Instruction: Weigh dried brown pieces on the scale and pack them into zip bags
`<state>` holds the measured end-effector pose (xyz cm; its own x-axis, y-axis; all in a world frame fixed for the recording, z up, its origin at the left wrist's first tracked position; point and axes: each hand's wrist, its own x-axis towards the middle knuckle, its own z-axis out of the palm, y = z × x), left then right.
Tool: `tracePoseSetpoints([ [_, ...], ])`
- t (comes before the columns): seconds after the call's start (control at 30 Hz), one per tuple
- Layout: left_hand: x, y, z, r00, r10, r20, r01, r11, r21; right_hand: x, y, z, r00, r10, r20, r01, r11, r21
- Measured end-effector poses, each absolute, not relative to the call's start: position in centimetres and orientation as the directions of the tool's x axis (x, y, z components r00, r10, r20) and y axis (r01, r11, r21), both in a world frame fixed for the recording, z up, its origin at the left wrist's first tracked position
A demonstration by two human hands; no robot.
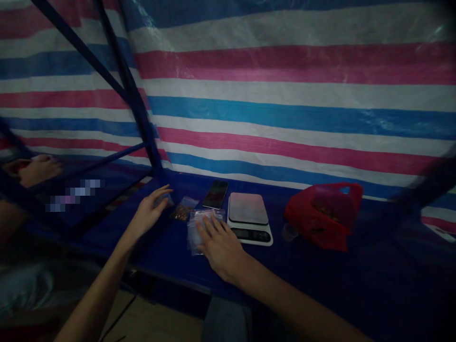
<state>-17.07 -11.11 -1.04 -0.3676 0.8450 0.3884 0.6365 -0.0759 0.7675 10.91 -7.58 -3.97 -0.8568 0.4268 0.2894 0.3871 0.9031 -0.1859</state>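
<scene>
My left hand point(150, 211) is over the left part of the blue table, its thumb and fingers curved around a small clear plastic bag point(166, 200); the bag's contents are hard to make out. Just to the right lies a clear bag with small brown pieces point(182, 209). My right hand point(223, 247) rests flat, fingers spread, on a stack of clear zip bags point(194, 235). Touching distance from that hand stands a white digital kitchen scale point(248, 209) with a bare metal plate. Behind the stack lies a dark phone point(215, 194).
A red plastic bag point(309, 209) with brown pieces inside stands on the right, with a small clear cup point(289, 232) beside it. Blue metal posts point(144, 123) rise at the left. Striped sheeting point(285, 109) hangs behind the blue table point(167, 256). Another person's hand point(41, 170) is at far left.
</scene>
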Motion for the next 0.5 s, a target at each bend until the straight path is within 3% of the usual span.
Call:
tracePoseSetpoints([
  [0.1, -20.3, -11.1, -2.2, -0.333, 0.891, 0.308, 0.830, 0.123, 0.544, 11.3, -7.7, -3.6, -0.800, 0.493, 0.341, 0.428, 0.868, -0.251],
  [0.23, -21.2, -11.3, -3.0, -0.277, 0.936, 0.217, 0.867, 0.146, 0.476, 12.2, -8.5, -1.7, -0.739, 0.495, 0.457, 0.412, 0.869, -0.275],
  [0.33, -20.7, -11.5, -2.0, -0.370, 0.878, 0.304, 0.818, 0.152, 0.555, 13.8, -9.2, -0.8, -0.684, 0.470, 0.558, 0.342, 0.882, -0.324],
  [0.4, -19.6, -11.4, -0.4, -0.457, 0.811, 0.365, 0.704, 0.079, 0.706, 15.0, -9.4, -0.4, -0.648, 0.475, 0.595, 0.287, 0.876, -0.386],
  [0.5, -15.8, -10.5, 2.5, -0.524, 0.785, 0.332, 0.289, -0.203, 0.936, 16.1, -8.4, 0.8, -0.560, 0.604, 0.567, 0.214, 0.767, -0.605],
])
